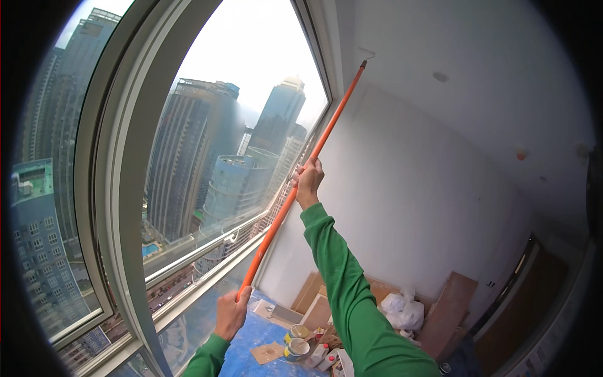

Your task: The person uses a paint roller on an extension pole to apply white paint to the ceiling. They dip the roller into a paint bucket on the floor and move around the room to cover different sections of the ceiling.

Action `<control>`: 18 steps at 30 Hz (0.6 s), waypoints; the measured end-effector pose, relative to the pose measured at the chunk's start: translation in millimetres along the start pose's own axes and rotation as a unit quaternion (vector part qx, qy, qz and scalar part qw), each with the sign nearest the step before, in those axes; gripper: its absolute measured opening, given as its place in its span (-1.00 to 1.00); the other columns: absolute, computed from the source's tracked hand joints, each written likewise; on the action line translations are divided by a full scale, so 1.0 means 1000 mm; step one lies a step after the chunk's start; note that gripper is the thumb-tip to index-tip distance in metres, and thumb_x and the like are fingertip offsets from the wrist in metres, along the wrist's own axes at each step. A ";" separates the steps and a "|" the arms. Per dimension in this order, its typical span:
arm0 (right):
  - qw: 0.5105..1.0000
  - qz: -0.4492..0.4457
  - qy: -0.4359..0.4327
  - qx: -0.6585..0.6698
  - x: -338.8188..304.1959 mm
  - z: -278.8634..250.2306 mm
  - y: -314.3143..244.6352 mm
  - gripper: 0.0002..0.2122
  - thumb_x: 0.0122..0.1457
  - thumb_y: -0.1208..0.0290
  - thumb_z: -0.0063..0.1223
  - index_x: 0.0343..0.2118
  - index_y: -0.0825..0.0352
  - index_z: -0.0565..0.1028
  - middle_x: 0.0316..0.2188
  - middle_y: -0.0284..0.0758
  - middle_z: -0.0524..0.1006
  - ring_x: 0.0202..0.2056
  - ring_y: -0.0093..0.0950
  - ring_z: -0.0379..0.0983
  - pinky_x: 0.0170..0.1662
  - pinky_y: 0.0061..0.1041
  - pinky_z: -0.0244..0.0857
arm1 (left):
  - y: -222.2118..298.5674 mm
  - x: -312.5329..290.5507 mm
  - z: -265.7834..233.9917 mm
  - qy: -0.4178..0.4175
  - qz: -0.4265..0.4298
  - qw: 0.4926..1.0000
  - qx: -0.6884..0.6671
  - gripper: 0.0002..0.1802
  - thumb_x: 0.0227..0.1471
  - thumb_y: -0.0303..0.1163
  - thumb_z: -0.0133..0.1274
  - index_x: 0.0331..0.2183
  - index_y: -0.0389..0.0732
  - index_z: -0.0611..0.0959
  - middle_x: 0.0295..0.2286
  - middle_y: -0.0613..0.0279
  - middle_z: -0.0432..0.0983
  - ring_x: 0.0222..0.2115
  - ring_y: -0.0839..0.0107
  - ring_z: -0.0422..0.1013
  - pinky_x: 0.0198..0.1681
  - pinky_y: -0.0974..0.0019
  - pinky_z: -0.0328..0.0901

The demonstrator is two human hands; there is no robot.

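Note:
A long orange extension pole (272,232) slants up from the lower middle toward the ceiling. My left hand (232,312) is closed round its lower end, near the window. Higher up, my right hand (308,181) grips the same pole with the arm stretched out. At the top, a thin wire roller frame (370,57) meets the white ceiling (414,38) close to the window corner. The roller itself is pale and hard to make out against the ceiling. Green sleeves cover both my arms.
A tall window (232,125) with metal frames runs along the left. Below on a blue floor sheet (239,358) stand paint buckets (296,349), jugs (319,354) and a cardboard piece (267,353). Boards (447,308) and white bags (402,311) lie by the wall. A door (526,308) is at right.

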State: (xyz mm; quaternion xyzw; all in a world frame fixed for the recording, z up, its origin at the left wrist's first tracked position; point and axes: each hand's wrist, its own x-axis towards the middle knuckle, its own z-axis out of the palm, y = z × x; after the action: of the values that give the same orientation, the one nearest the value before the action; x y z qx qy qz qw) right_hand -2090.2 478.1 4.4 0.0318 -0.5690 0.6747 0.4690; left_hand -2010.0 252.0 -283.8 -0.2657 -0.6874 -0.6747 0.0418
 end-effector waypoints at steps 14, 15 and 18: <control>1.000 -0.007 -0.012 0.017 -0.112 0.058 -0.002 -0.84 0.40 0.28 -0.31 -0.07 0.16 0.27 -0.62 -0.49 0.21 -0.77 -0.69 0.04 -0.75 -0.60 -0.03 | -0.037 -0.067 -0.069 0.031 -0.009 0.999 0.016 -0.42 0.13 -0.05 0.07 -0.66 -0.38 0.48 -0.78 -0.05 0.25 -0.76 0.24 0.15 -0.63 0.12 0.08; 1.000 -0.008 -0.010 0.014 -0.120 0.062 -0.002 -0.84 0.40 0.28 -0.31 -0.06 0.16 0.28 -0.62 -0.48 0.21 -0.78 -0.69 0.04 -0.76 -0.60 -0.03 | -0.040 -0.072 -0.073 0.034 -0.011 0.999 0.012 -0.42 0.13 -0.06 0.07 -0.66 -0.38 0.47 -0.78 -0.04 0.24 -0.76 0.25 0.14 -0.63 0.12 0.07; 1.000 -0.016 -0.016 -0.008 -0.140 0.072 -0.001 -0.79 0.40 0.27 -0.35 -0.01 0.17 0.27 -0.60 -0.48 0.20 -0.76 -0.69 0.03 -0.72 -0.60 0.00 | -0.050 -0.084 -0.087 0.035 -0.004 0.999 0.010 -0.44 0.12 -0.08 0.08 -0.66 -0.38 0.47 -0.78 -0.03 0.22 -0.76 0.28 0.12 -0.64 0.12 0.05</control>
State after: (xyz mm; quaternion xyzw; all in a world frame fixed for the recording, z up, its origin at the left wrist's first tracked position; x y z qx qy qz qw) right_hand -2046.1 337.1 -50.3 0.0480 -0.5817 0.6618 0.4704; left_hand -1985.4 145.7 -356.4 -0.2382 -0.6936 -0.6767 0.0657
